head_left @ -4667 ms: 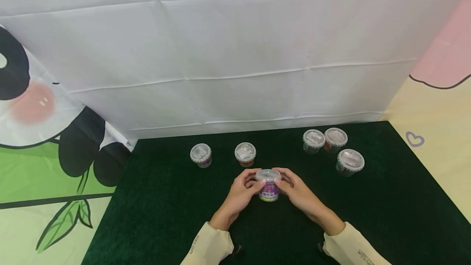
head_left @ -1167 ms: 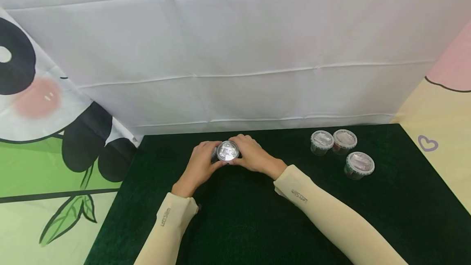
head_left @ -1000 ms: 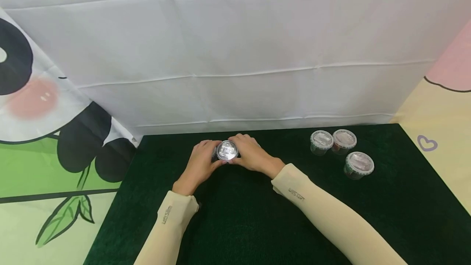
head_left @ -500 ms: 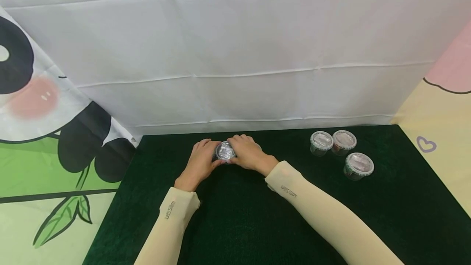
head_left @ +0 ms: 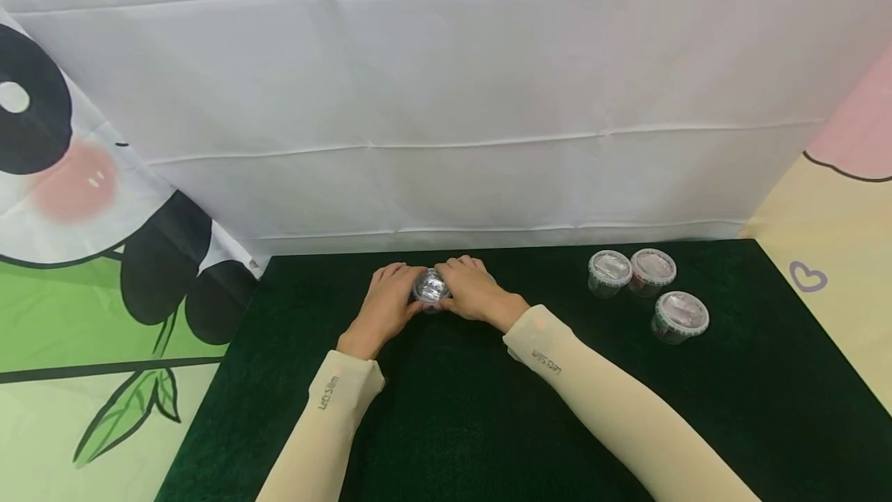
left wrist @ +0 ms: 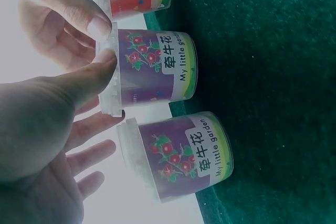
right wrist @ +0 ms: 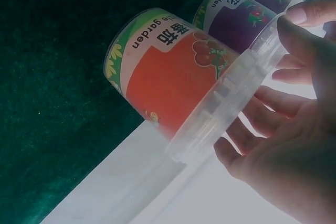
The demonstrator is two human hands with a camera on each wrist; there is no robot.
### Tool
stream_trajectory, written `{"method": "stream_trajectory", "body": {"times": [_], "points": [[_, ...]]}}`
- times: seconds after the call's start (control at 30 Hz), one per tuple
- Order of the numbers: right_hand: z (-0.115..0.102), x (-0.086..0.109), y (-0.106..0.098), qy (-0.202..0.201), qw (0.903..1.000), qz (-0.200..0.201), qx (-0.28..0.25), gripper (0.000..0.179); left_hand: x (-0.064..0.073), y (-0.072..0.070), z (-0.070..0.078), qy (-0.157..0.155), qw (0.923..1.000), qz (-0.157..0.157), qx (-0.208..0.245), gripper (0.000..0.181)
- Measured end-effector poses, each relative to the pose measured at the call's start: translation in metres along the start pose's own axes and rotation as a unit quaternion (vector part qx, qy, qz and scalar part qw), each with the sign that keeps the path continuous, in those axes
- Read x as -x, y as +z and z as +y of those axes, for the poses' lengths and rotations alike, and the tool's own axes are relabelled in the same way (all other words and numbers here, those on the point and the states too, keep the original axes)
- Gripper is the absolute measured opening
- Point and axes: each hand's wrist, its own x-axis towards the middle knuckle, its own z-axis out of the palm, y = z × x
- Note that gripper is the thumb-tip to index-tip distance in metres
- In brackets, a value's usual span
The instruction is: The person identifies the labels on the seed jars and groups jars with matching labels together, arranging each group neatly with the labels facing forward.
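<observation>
A lidded plastic cup [head_left: 431, 286] with a purple "My little garden" label stands upright on the dark green cloth near its back edge. My left hand [head_left: 392, 297] holds its lid rim from the left, and my right hand [head_left: 474, 289] from the right. In the left wrist view, both thumbs press the near side of this middle cup's [left wrist: 152, 72] lid. Another purple cup [left wrist: 184, 156] stands on its left. On its right is a red-labelled cup [right wrist: 173, 87], large in the right wrist view. My hands mostly hide these two neighbours in the head view.
Three more lidded cups stand at the back right: one [head_left: 609, 273] beside a second [head_left: 653, 271], and a third [head_left: 681, 317] nearer the front. A white cloth backdrop [head_left: 432, 99] rises behind the table's back edge. Printed panels flank both sides.
Since the oldest frame, both hands have carried the purple cup back and left from the table's middle, between two standing cups. Over the last second the hands have shifted only slightly.
</observation>
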Motion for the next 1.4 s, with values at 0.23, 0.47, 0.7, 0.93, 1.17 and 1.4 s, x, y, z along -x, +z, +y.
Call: {"method": "stream_trajectory", "body": {"times": [0.23,0.47,0.7,0.93,1.17,1.4], "points": [[-0.002,-0.002,0.001,0.002,1.0000,-0.003,0.004,0.064,0.002,-0.002,-0.001,-0.011,0.9998,-0.015,0.000,0.058],[-0.005,-0.004,0.003,0.011,0.9999,-0.008,0.000,0.066,0.003,-0.002,-0.005,-0.014,0.9996,-0.023,-0.005,0.059],[-0.004,-0.004,0.005,0.011,0.9999,-0.011,-0.001,0.070,0.005,0.002,-0.007,0.002,1.0000,-0.006,0.002,0.058],[-0.004,0.000,0.002,0.008,0.9999,-0.008,-0.003,0.073,0.006,0.003,-0.010,-0.011,0.9999,0.004,0.002,0.063],[0.002,0.009,-0.002,0.004,0.9999,0.011,-0.009,0.075,0.012,0.000,-0.014,-0.039,0.9992,0.008,-0.005,0.070],[0.018,0.028,-0.009,0.012,0.9986,0.037,-0.035,0.075,0.020,-0.003,-0.013,-0.049,0.9986,0.017,-0.007,0.071]]}}
